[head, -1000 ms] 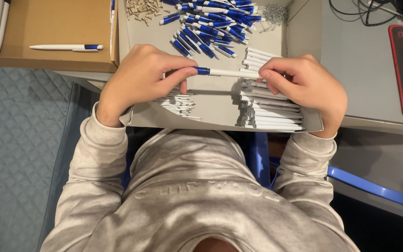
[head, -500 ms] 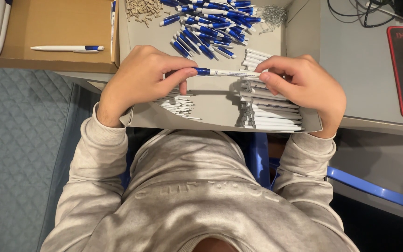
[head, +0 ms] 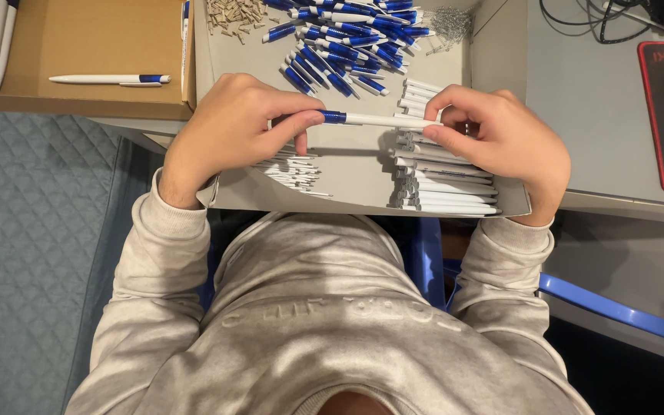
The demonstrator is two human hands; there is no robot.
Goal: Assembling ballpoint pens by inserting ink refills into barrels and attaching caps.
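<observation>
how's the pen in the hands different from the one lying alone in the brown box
The held pen is gripped at both ends, left hand on its blue end, right hand on its white end, over the grey tray. The boxed pen lies untouched in the brown box, blue end pointing right. Both are white with blue.

Light grey sweatshirt, ribbed cuffs, embossed tone-on-tone chest lettering, 2 bare hands
</observation>
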